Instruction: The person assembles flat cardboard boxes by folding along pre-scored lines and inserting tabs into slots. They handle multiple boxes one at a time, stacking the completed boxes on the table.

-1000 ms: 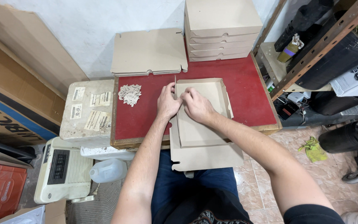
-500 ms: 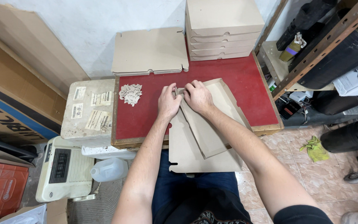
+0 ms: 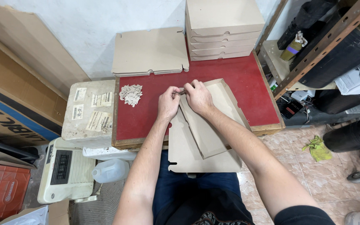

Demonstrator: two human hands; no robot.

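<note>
Brown cardboard everywhere, and right in the middle of it a half-folded box (image 3: 213, 121) lying tilted on the red table top (image 3: 146, 112), its near flap hanging off the table's front edge over the person's lap. Both hands are up at the box's far-left corner, at about twelve o'clock from the body — the left hand (image 3: 168, 103) has its fingers curled in and pinched tight on the corner of the cardboard wall, and the right hand (image 3: 198, 96) is closed down on the same corner from the other side, fingertips meeting the left's, so the two hands touch. The side walls of the box stand raised along its right edge and far edge; the floor of it lies flat. At ten o'clock from the hands, well apart from them, sits a small heap of pale cardboard scraps (image 3: 130, 93) on the red surface. At twelve o'clock, against the wall, lies a flat pile of unfolded box blanks (image 3: 151, 52), and at one o'clock a stack of finished boxes (image 3: 223, 29) — squared up, lids shut. Off at nine o'clock, just beside the table, a white block with paper labels (image 3: 89, 109).
</note>
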